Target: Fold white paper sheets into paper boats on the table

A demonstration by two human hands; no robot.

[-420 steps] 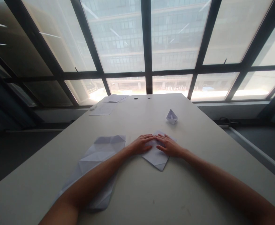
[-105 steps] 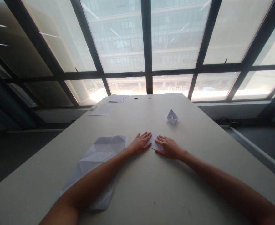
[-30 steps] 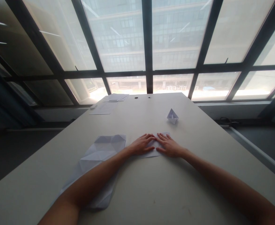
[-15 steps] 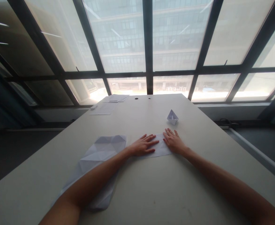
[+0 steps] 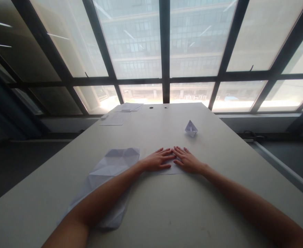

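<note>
A small white sheet of paper (image 5: 175, 169) lies on the white table, mostly covered by both hands. My left hand (image 5: 158, 160) rests flat on its left part with the fingers spread. My right hand (image 5: 189, 160) lies flat on its right part, fingers stretched toward the left, their tips close to or touching the left fingertips. Under and beside my left forearm is a larger creased white sheet (image 5: 115, 167). Beyond my right hand stands a folded paper boat (image 5: 191, 128).
More papers (image 5: 113, 119) lie at the far left of the white table (image 5: 151, 134), with a small pale item (image 5: 104, 117) beside them. Two small round holes show near the far edge. Large dark-framed windows rise behind the table.
My right hand has slid left over the small sheet, so its fingertips are now at those of my left hand. My left hand has stayed in place. The view has shifted slightly.
</note>
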